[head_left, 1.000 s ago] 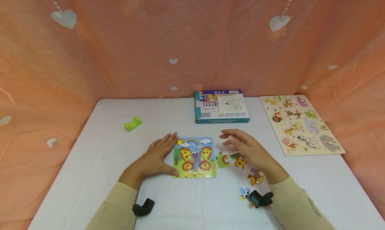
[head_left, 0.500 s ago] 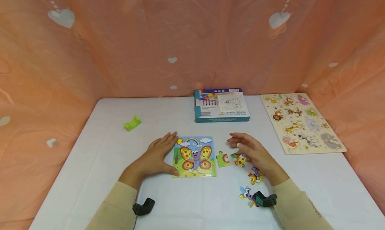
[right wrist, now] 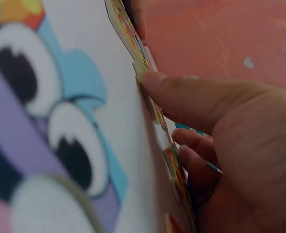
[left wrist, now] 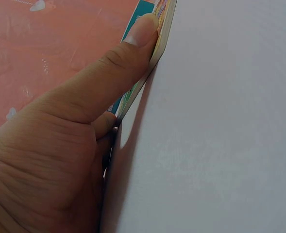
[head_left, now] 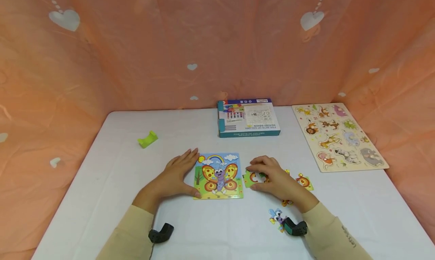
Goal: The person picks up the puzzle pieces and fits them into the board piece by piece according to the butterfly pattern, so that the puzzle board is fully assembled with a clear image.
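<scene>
A square butterfly puzzle board (head_left: 220, 179) lies flat on the white table in the head view. My left hand (head_left: 175, 179) rests along its left edge with fingers straight, the thumb on the near corner. To the right of the board is a green puzzle piece (head_left: 249, 179); my right hand (head_left: 275, 179) pinches it between thumb and index finger at its edges. In the right wrist view the thumb (right wrist: 181, 94) touches the piece's edge. Other pieces lie partly hidden under the right hand and wrist, including a blue-and-purple piece with eyes (head_left: 276, 214).
A teal-and-white box (head_left: 249, 118) stands at the back. At the right lies a wooden animal puzzle board (head_left: 340, 137). A bright green curved block (head_left: 147, 139) sits at the back left. One puzzle piece with an orange swirl (head_left: 304, 181) lies right of my right hand.
My right hand first drew back a little to the right, then came down and left onto the green piece. The orange-swirl piece came into view. My left hand stayed on the board.
</scene>
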A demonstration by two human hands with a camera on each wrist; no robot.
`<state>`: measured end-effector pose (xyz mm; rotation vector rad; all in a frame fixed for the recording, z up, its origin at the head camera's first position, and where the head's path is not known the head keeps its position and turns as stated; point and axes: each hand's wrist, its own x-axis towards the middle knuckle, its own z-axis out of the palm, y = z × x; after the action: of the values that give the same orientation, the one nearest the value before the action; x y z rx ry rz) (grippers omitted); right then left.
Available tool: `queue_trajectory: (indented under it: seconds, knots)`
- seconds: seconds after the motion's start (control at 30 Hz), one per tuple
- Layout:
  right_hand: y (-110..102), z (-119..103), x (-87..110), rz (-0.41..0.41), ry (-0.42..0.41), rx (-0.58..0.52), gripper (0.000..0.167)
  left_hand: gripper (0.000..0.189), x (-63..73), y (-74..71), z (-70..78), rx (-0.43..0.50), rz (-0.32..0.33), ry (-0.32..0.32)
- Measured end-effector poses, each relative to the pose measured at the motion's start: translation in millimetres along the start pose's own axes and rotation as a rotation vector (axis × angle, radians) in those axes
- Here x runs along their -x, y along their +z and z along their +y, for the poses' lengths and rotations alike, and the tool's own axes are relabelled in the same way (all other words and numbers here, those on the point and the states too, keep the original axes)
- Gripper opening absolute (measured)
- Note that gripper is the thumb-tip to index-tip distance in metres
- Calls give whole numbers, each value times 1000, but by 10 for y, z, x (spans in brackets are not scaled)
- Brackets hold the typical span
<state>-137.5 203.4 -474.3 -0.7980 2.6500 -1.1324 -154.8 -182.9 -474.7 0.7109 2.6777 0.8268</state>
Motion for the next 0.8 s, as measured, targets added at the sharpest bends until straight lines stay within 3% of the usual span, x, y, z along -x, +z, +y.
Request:
queue_trajectory:
  seconds: [0.13, 0.27, 0.5, 0.63, 0.8]
  knots:
    - [15, -53, 3, 16, 12, -30, 43, 134, -3, -1, -1, -1, 6, 14]
    - [16, -97, -1, 40, 75, -103, 37, 134, -2, 7, -7, 1, 4, 14]
    - [-3, -158, -28, 151, 107, -226, 18, 134, -3, 12, -12, 2, 3, 6]
    - [-11, -213, -38, 208, 111, -268, 17, 135, -2, 7, -15, -2, 4, 11]
    - [-18, -328, -37, 201, 125, -358, 18, 136, 2, -6, 0, 4, 3, 9]
